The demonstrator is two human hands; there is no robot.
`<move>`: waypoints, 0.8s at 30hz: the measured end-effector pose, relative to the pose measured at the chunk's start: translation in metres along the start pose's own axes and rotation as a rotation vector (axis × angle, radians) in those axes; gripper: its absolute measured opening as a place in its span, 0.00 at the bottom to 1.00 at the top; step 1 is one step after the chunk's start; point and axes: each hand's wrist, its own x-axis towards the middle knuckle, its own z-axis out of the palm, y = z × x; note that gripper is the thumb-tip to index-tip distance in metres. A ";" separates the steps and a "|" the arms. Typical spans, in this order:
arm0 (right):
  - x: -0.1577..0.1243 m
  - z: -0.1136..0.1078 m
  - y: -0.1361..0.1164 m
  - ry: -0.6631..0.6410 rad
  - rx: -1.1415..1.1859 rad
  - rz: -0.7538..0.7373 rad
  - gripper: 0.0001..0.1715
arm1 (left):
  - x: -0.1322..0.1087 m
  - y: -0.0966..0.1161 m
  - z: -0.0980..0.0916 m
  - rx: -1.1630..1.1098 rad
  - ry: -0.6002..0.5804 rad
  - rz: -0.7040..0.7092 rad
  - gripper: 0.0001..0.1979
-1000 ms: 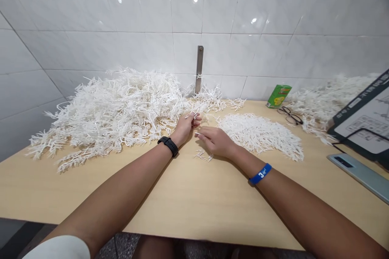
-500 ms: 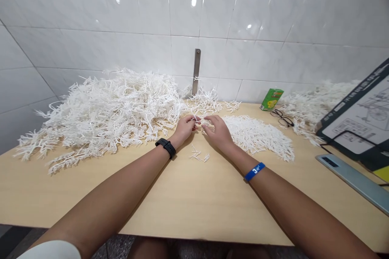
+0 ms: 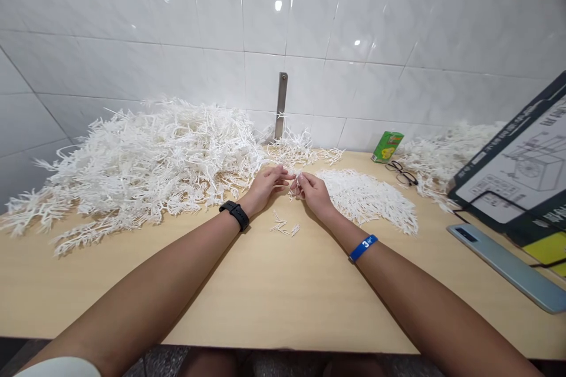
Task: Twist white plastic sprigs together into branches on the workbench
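Your right hand [image 3: 312, 191] pinches a small white sprig [image 3: 296, 184] between thumb and fingertips, a grip that suits so thin a part, since it likely leaves the free ends exposed. Your left hand [image 3: 265, 186] faces it from just beside, fingers extended and lightly bent; whether they grip anything cannot be told. Both are placed over the middle of the counter [image 3: 247, 288], so the sprig sits within easy reach of either. On your near side of them lie a few short white pieces [image 3: 295, 230], apart from the tangled pile [image 3: 168, 159] on your left and the flatter heap [image 3: 371, 195] on your right, a separation that probably prevents mixing. Farther right, the green box [image 3: 387, 147], the eyeglasses [image 3: 405, 177] and the phone [image 3: 508, 268] lie away from the hands, presumably to avoid obstructing them
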 end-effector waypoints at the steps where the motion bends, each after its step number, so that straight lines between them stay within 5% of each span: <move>1: 0.000 0.000 0.001 0.006 0.026 -0.010 0.22 | 0.001 -0.003 0.000 0.055 0.018 0.022 0.19; 8: -0.001 0.001 0.000 -0.006 0.077 -0.057 0.18 | 0.003 -0.008 0.003 0.180 0.004 0.050 0.16; 15: -0.007 0.002 -0.007 -0.055 -0.317 -0.209 0.18 | -0.005 0.002 0.008 0.019 -0.052 0.050 0.21; 20: -0.010 0.005 -0.011 -0.107 -0.342 -0.231 0.18 | -0.002 0.001 0.001 0.077 0.013 0.088 0.15; 24: -0.011 0.004 -0.015 0.019 -0.330 -0.233 0.18 | 0.000 -0.002 -0.005 0.107 0.002 0.108 0.16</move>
